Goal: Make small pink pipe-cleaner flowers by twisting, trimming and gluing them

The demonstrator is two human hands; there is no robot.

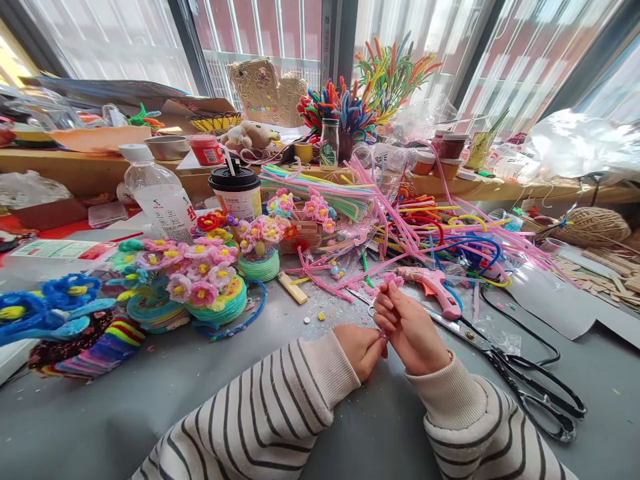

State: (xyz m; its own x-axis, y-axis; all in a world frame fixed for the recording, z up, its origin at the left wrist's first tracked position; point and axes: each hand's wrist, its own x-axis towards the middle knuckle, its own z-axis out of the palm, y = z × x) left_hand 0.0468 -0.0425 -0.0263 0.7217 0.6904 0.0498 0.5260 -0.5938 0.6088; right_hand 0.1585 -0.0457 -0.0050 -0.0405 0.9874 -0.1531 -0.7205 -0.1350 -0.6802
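My right hand (410, 330) is closed in a pinch on a small pink pipe-cleaner piece (391, 279) held upright above the grey table (150, 393). My left hand (361, 348) is closed too, its fingertips pinching the lower end of the same piece just under the right hand. Both arms wear striped sleeves. A pink glue gun (435, 287) lies just beyond the right hand, and black scissors (530, 383) lie to its right.
Finished pipe-cleaner flower pots (210, 287) stand at the left, with blue flowers (50, 303) further left. A heap of loose pipe cleaners (425, 227), a lidded cup (236, 190), a plastic bottle (159, 193) and a twine ball (593, 227) crowd the back.
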